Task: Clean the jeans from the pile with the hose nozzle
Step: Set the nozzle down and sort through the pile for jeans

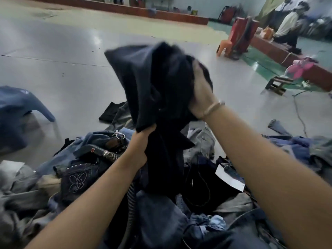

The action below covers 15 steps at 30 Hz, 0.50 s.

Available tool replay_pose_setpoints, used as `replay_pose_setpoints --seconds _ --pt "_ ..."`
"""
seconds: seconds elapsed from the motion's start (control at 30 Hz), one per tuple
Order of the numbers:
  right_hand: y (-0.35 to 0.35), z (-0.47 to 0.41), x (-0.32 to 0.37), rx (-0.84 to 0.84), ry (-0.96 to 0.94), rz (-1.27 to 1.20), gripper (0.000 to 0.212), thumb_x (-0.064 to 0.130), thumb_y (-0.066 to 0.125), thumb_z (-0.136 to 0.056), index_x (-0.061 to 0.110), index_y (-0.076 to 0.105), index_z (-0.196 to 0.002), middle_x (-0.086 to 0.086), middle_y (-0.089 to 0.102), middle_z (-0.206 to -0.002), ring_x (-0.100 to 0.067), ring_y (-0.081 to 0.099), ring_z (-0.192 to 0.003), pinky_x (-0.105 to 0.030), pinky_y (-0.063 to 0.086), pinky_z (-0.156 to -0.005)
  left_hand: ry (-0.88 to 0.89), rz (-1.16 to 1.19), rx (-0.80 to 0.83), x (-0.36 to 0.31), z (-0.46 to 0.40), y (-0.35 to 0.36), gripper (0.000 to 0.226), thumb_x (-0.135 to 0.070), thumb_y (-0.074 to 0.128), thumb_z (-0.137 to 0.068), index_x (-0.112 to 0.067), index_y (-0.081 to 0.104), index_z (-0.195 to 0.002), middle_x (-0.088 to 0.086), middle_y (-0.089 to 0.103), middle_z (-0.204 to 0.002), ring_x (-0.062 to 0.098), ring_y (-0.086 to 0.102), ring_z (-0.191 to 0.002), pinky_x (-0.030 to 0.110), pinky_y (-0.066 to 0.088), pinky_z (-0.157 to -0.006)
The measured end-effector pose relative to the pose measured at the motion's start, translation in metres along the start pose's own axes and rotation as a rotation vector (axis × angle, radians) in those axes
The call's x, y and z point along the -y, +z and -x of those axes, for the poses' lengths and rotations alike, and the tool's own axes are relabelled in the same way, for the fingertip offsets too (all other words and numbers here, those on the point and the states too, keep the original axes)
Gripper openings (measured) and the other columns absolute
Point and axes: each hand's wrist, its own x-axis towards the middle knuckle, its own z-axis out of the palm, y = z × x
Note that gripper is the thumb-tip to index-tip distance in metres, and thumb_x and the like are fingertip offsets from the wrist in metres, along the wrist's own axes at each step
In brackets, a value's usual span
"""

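A pair of dark navy jeans (152,83) hangs lifted above the pile of jeans (161,212), blurred by motion. My left hand (139,146) grips the lower fold of the dark jeans. My right hand (201,94), in a pale glove with a bracelet at the wrist, holds the upper part with fingers tucked into the cloth. The black hose nozzle (98,150) with its ribbed hose (132,200) lies on the pile to the left of my left forearm, held by neither hand.
A blue plastic stool (21,108) stands at the left. Grey floor stretches beyond the pile. At the right are a low wooden stool (276,85), a pink object (301,67), an orange chair (224,47), a red machine (242,36) and a seated person (287,26). A cable (299,115) runs across the floor.
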Motion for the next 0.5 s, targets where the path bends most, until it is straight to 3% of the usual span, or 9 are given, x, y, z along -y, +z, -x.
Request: replay_pose_setpoints --seconds 0.1,0.17,0.2,0.23,0.27,0.3,0.37,0.43,0.5 --pt "-0.038 0.023 -0.068 -0.036 0.229 0.174 0.032 0.008 0.038 -0.102 0.008 0.049 -0.132 -0.008 0.06 -0.111 -0.022 0.057 -0.101 -0.011 0.048 -0.069 -0.131 0.139 0.081 0.001 -0.001 -0.017 0.026 -0.024 0.054 -0.093 -0.008 0.068 -0.108 0.009 0.074 -0.093 0.023 0.071 -0.081 0.033 0.058 -0.069" --pt "-0.064 0.054 -0.129 0.18 0.52 0.442 0.074 -0.003 0.056 -0.092 0.001 0.013 -0.151 -0.014 0.05 -0.127 -0.026 0.051 -0.115 -0.017 0.045 -0.09 -0.207 0.118 0.136 0.005 0.0 -0.015 0.028 -0.026 0.052 -0.093 -0.007 0.07 -0.102 0.011 0.074 -0.092 0.024 0.071 -0.082 0.033 0.057 -0.074" --pt "-0.069 0.071 -0.151 0.3 0.549 0.725 0.099 0.008 0.071 -0.084 0.006 0.001 -0.153 -0.011 0.04 -0.14 -0.025 0.041 -0.13 -0.029 0.036 -0.109 -0.235 0.084 0.161 0.011 0.002 -0.012 0.028 -0.026 0.052 -0.093 -0.006 0.071 -0.097 0.011 0.074 -0.089 0.024 0.071 -0.079 0.033 0.055 -0.075" --pt "-0.071 0.083 -0.168 0.378 0.554 0.916 0.112 0.024 0.081 -0.076 0.011 0.001 -0.154 -0.005 0.031 -0.149 -0.021 0.029 -0.14 -0.04 0.02 -0.118 -0.248 0.054 0.183 0.018 0.008 -0.006 0.027 -0.024 0.052 -0.092 -0.006 0.073 -0.093 0.011 0.074 -0.087 0.024 0.071 -0.078 0.032 0.054 -0.075" --pt "-0.07 0.092 -0.18 0.369 0.518 0.992 0.109 0.035 0.082 -0.073 0.013 0.012 -0.154 -0.001 0.031 -0.151 -0.017 0.027 -0.141 -0.042 0.012 -0.12 -0.248 0.052 0.22 0.024 0.011 0.0 0.026 -0.022 0.052 -0.092 -0.006 0.074 -0.091 0.012 0.074 -0.089 0.024 0.07 -0.079 0.033 0.053 -0.075" --pt "-0.066 0.095 -0.183 0.275 0.436 0.982 0.091 0.035 0.079 -0.077 0.007 0.031 -0.149 -0.005 0.041 -0.148 -0.016 0.038 -0.134 -0.035 0.022 -0.117 -0.234 0.081 0.244 0.029 0.012 0.004 0.025 -0.021 0.053 -0.09 -0.007 0.074 -0.093 0.011 0.073 -0.092 0.023 0.069 -0.083 0.033 0.053 -0.078" --pt "-0.054 0.088 -0.174 0.024 0.343 0.711 0.041 0.014 0.065 -0.092 -0.01 0.057 -0.123 -0.024 0.059 -0.128 -0.015 0.053 -0.108 -0.017 0.042 -0.09 -0.185 0.164 0.299 0.022 0.009 0.004 0.03 -0.026 0.052 -0.087 -0.009 0.068 -0.105 0.007 0.072 -0.097 0.019 0.066 -0.092 0.029 0.05 -0.085" --pt "-0.048 0.073 -0.146 -0.139 0.305 0.358 0.03 0.008 0.051 -0.099 -0.015 0.06 -0.116 -0.03 0.064 -0.114 -0.019 0.053 -0.098 -0.025 0.044 -0.086 -0.141 -0.008 0.343 0.005 0.005 -0.007 0.042 -0.043 0.044 -0.089 -0.018 0.058 -0.12 -0.003 0.07 -0.103 0.01 0.062 -0.1 0.025 0.046 -0.088" --pt "-0.051 0.06 -0.116 -0.171 0.389 -0.003 0.039 0.021 0.044 -0.102 -0.004 0.073 -0.101 -0.018 0.071 -0.089 -0.021 0.064 -0.086 -0.03 0.054 -0.082 -0.058 -0.28 0.366 0.001 0.001 -0.024 0.062 -0.059 0.038 -0.085 -0.025 0.043 -0.136 -0.01 0.063 -0.122 0.005 0.057 -0.113 0.025 0.041 -0.094"
